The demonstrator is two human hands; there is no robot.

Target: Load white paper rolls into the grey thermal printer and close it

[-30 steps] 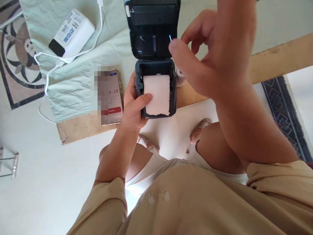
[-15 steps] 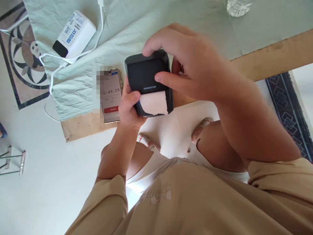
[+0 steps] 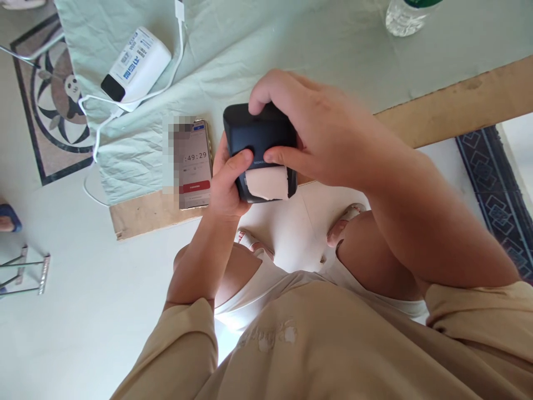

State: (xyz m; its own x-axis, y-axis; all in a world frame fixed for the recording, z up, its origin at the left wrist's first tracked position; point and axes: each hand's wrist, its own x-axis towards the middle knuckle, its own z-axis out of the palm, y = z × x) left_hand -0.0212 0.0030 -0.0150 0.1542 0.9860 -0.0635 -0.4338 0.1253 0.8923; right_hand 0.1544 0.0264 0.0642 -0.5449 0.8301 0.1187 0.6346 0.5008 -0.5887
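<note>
Only phone point(image 3: 192, 164) timer legible, ":49:29"

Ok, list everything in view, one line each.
label printer: 1, black, held in both hands
paper strip: 1, white, sticking out of the printer
phone: 1, screen lit, left of the printer
power bank: 1, white, upper left
cable: 1, white, beside the power bank
cloth: 1, pale green, over the board
bottle: 1, clear, top edge
left hand: grips the printer
right hand: presses the lid

one printer point(image 3: 258, 139), one phone point(image 3: 194, 172), one power bank point(image 3: 135, 64), one bottle point(image 3: 406, 15).
</note>
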